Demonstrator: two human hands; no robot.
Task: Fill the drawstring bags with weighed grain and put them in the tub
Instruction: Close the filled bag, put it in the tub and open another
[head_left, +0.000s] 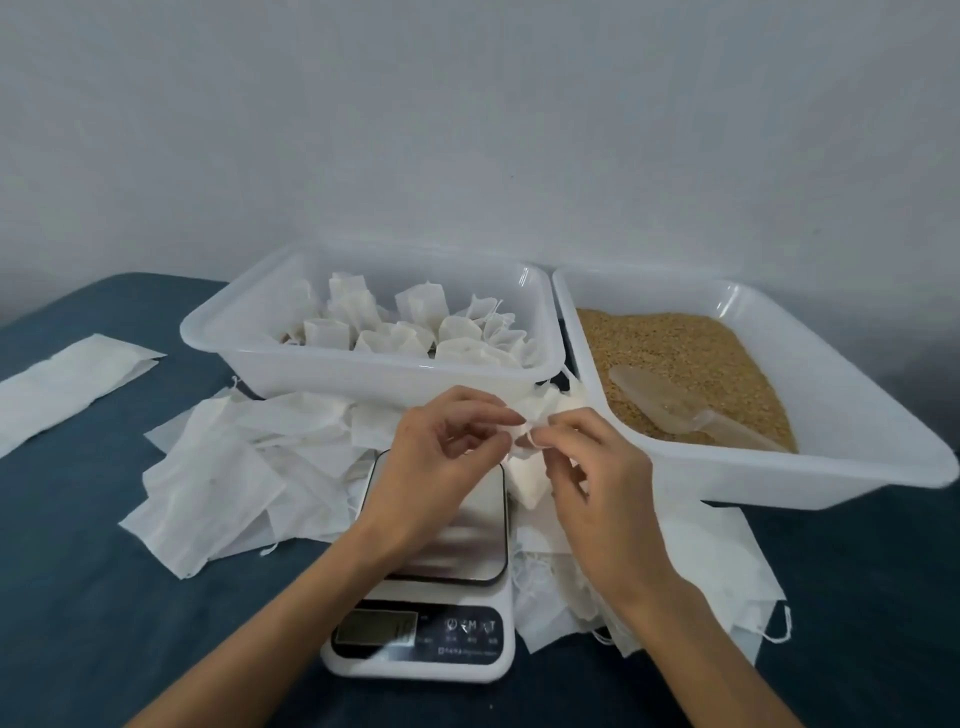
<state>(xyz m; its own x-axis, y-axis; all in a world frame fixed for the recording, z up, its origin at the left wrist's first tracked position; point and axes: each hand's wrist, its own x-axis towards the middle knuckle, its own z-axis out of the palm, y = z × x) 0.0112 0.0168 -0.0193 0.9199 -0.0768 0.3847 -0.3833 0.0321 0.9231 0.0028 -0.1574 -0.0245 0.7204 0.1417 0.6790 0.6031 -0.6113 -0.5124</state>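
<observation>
A small white drawstring bag (525, 480), bulging with grain, hangs between my hands just above the right edge of the kitchen scale (441, 561). My left hand (441, 462) pinches the bag's gathered neck with thumb and fingertips. My right hand (587, 467) pinches the neck or its string from the other side. Behind them the left tub (218, 332) holds several filled, tied bags (395, 327). The right tub (883, 431) holds brown grain (670, 353) with a clear plastic scoop (685, 410) lying in it.
Empty flat bags lie heaped left of the scale (228, 467) and under my right forearm (717, 571). A long white sheet (67, 384) lies at the far left on the blue table (104, 623). A pale wall rises behind the tubs.
</observation>
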